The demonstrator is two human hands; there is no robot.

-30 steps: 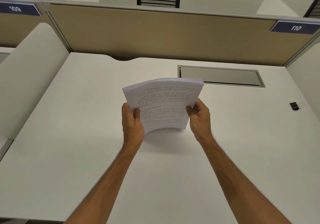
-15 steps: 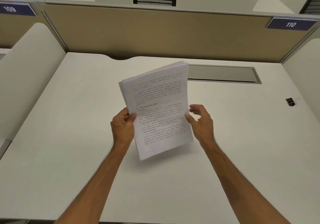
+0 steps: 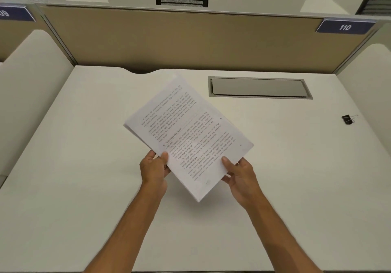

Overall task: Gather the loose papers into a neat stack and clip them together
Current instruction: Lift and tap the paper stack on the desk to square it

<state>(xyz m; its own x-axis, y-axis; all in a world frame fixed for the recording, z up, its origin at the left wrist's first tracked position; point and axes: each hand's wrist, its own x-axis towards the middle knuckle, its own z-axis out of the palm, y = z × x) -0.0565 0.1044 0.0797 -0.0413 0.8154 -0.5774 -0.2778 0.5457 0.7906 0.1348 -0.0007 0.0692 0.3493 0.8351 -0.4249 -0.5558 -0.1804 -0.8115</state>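
A stack of printed white papers [image 3: 188,133] hangs above the white desk [image 3: 84,188], turned at a slant with one corner pointing down toward me. My left hand [image 3: 155,168] pinches its lower left edge with the thumb on top. My right hand [image 3: 239,173] grips the lower right edge, thumb on the printed face and fingers under the sheets. The edges look roughly even, a few sheets showing at the left corner. A black binder clip [image 3: 348,119] lies on the desk far to the right, apart from both hands.
A grey cable-tray lid [image 3: 259,87] is set into the desk behind the papers. A tan partition [image 3: 190,40] closes the back, with a blue sign reading 110 [image 3: 344,27]. White side panels [image 3: 31,86] stand at both sides.
The stack went from upright on its edge to turned clockwise at a slant. My right hand let go briefly, then took hold again at the lower right edge.
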